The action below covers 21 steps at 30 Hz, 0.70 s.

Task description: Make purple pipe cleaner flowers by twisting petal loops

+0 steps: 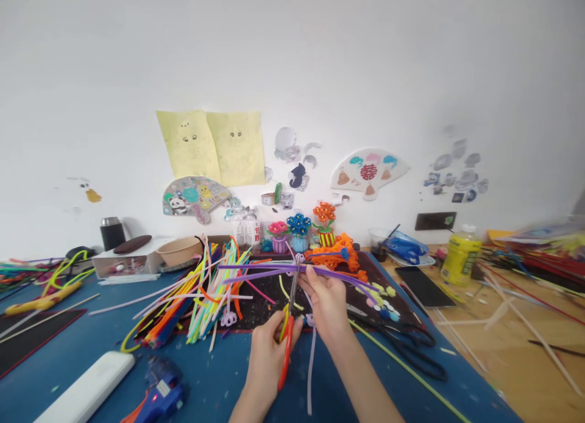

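I see the left hand (269,342) closed around the handles of the scissors (287,344), whose blades point away, crossing the purple stems (267,267). These lie crosswise just beyond; the right hand (326,298), nearer to them, holds them pinched. Farther right, the fan (350,165) reads "囍"; the bottle's (461,255) label I cannot read.

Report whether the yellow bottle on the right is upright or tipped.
Upright: the yellow bottle stands with its white cap at the top and its base on the wooden tabletop.
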{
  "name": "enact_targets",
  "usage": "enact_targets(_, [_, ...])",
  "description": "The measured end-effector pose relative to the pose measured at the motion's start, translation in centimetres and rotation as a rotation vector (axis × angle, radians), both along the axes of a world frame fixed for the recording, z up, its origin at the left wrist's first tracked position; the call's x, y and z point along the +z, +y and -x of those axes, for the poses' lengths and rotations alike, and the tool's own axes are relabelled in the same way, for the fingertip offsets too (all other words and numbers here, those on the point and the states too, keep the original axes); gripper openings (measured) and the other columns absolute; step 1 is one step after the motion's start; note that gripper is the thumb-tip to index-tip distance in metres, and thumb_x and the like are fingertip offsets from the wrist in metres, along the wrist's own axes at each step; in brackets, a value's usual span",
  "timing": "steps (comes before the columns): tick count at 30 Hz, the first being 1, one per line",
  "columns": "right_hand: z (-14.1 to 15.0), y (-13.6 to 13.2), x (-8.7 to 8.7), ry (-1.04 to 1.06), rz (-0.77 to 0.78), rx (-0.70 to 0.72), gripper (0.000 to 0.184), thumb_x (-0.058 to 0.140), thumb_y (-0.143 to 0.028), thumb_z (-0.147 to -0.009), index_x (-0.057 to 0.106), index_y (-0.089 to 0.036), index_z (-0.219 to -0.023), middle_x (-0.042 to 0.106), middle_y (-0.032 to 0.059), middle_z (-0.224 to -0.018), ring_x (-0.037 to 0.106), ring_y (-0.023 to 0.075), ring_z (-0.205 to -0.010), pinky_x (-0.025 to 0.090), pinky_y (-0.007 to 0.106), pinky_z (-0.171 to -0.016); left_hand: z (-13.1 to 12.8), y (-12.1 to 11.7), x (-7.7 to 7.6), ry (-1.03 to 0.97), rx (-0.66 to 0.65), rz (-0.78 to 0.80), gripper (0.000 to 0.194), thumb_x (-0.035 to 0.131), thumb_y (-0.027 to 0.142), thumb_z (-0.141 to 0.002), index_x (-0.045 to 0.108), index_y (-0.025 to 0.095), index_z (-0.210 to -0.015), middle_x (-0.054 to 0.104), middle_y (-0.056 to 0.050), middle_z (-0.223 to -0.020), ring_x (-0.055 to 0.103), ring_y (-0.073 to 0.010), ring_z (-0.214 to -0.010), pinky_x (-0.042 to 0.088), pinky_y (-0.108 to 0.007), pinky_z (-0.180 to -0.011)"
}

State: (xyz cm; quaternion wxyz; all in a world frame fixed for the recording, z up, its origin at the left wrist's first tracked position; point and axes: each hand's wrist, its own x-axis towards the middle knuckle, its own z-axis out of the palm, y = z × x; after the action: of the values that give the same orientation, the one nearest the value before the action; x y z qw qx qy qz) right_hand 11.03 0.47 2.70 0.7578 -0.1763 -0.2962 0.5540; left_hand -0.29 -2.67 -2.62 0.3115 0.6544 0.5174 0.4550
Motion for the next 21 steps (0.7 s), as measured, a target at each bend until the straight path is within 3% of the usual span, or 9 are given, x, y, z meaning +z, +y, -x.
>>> enact_targets(6, [0.06,-0.04,-0.13,-0.013,-0.007,-0.010,0.029,0.087,-0.028,-0.058,0.068,-0.015,-0.077,0.075,0.0060,-0.078,0.072,0.0250,-0.078,0.057,0.042,-0.081,0.29,-0.03,-0.17,0.074,0.035,-0.023,0.043,0.055,0.054,-0.082,0.048,0.018,-0.060,0.047,0.002,-0.046,0.045,-0.0100,-0.043,0.033,-0.018,-0.042])
enact_targets(13, [0.22,-0.22,-0.26,-0.049,0.003,-0.044,0.027,0.085,-0.032,-0.061,0.069,-0.015,-0.073,0.074,0.0058,-0.077,0.071,0.0238,-0.079,0.056,0.042,-0.084,0.41,-0.09,-0.21,0.017,0.078,0.015,0.048,0.058,0.058,-0.077,0.042,0.020,-0.054,0.045,0.003,-0.040,0.044,-0.0095,-0.034,0.031,-0.018,-0.036])
enact_targets(21, [-0.76,0.20,-0.29,-0.054,0.046,-0.113,0.030,0.086,-0.031,-0.057,0.071,-0.014,-0.077,0.074,0.0050,-0.075,0.071,0.0241,-0.080,0.055,0.042,-0.086,-0.04,-0.12,0.27,-0.047,-0.079,0.108,0.045,0.059,0.060,-0.076,0.046,0.019,-0.061,0.053,0.003,-0.043,0.045,-0.0091,-0.029,0.028,-0.018,-0.032])
